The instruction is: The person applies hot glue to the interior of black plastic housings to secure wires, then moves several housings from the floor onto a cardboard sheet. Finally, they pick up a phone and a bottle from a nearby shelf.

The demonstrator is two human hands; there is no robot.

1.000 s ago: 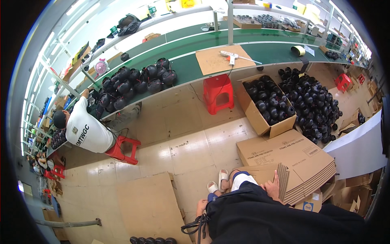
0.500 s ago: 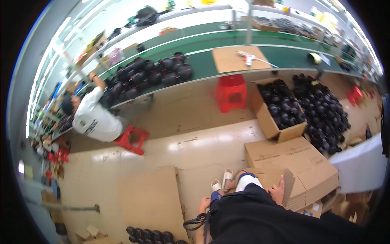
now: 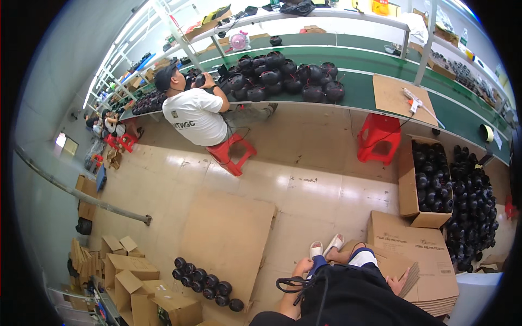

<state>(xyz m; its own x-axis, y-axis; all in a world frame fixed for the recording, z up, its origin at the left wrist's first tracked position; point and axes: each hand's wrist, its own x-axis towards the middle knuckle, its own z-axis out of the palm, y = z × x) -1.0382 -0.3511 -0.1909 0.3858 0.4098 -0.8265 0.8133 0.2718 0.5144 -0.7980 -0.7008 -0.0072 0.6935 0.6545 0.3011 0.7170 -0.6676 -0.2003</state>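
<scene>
My left hand rests by my left thigh, beside the blue hem of my shorts. Its fingers are too small and partly hidden to make out. My right hand lies with fingers stretched out against a small stack of cardboard sheets, right of my lap. Under and beyond those sheets is a pile of large flattened cartons. To the left, several round black parts stand in rows on a flat cardboard sheet on the floor.
A carton full of black parts stands beside a heap of them. A person sits on a red stool at the green bench. Another red stool, a metal pole and open boxes surround the floor.
My view has swung to the left, bringing more rows of black parts and open boxes into sight. The seated person now holds a black part up. My right hand stays by the cardboard sheets.
</scene>
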